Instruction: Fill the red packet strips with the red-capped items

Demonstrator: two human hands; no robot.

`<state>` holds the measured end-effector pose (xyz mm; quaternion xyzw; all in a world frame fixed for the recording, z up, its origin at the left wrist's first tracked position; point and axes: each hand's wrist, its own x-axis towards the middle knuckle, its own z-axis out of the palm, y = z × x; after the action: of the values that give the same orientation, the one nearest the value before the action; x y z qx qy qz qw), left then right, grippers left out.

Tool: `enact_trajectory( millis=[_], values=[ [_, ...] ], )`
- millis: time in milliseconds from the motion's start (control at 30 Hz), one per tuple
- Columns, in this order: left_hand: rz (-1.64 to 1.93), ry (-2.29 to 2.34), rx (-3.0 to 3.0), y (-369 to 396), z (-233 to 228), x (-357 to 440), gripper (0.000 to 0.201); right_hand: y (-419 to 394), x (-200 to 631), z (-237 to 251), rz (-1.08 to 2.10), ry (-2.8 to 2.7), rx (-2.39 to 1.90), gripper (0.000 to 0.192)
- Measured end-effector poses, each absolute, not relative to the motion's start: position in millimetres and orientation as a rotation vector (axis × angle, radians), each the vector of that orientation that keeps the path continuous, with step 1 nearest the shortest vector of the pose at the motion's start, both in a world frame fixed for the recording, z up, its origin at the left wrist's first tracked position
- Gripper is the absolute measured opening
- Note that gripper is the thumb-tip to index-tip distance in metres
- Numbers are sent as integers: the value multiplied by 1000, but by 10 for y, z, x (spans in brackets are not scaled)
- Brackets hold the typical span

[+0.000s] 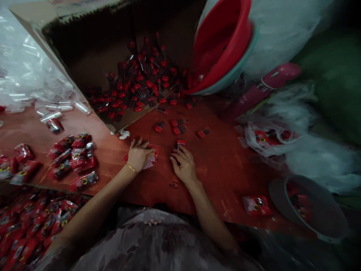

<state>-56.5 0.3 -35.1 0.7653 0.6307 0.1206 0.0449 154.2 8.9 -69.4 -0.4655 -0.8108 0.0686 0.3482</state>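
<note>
In front of the cardboard box (172, 30), a red printed packet (153, 153) lies on the bench (217, 180), the left grip (139, 156) spread open on top of it. Also in front of the box, a red-capped piece (181, 142) sits at the curled right grip (184, 164); I cannot tell whether it is pinched. More capped pieces (141, 86) heap inside the box, and filled packets (79, 158) lie left of its near corner

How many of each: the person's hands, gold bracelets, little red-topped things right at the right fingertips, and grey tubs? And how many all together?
Hands: 2, the left hand and the right hand
Gold bracelet: 1
Red-topped piece at the right fingertips: 1
Grey tub: 1
Total: 5
</note>
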Motion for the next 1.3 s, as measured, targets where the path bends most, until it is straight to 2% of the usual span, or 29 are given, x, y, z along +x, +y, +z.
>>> enact_trajectory(
  millis=[100, 267, 400, 467, 633, 700, 833, 933, 1167, 1300],
  values=[
    [421, 1941, 2382, -32, -412, -546, 32, 86, 1535, -699, 178, -2108, -1211, 20],
    [438, 1952, 2371, -12, -459, -518, 24, 93, 1536, -702, 191, -2094, -1209, 21],
    [556, 1973, 2269, -35, -315, -471, 26, 45, 1525, -577, 248, -2030, -1213, 20],
    [646, 1976, 2210, -77, -215, -427, 28, -5, 1473, -471, 373, -1952, -1223, 20],
    [801, 1859, 2019, -207, -45, -276, 29, -98, 1213, -282, 998, -1612, -1187, 27],
    [898, 1789, 1884, -245, -21, -239, 32, -109, 1126, -267, 1131, -1511, -1161, 25],
    [1150, 1534, 1329, -266, -31, -233, 45, -133, 1088, -270, 1125, -1439, -1181, 31],
    [1153, 1273, 990, -255, -65, -232, 37, -161, 1124, -264, 1094, -1534, -1160, 29],
    [1230, 1340, 893, -280, -120, -134, 26, -194, 1132, -329, 998, -1610, -1205, 35],
    [1250, 1224, 685, -270, -134, -137, 29, -158, 1154, -346, 1041, -1643, -1160, 32]
  ],
)
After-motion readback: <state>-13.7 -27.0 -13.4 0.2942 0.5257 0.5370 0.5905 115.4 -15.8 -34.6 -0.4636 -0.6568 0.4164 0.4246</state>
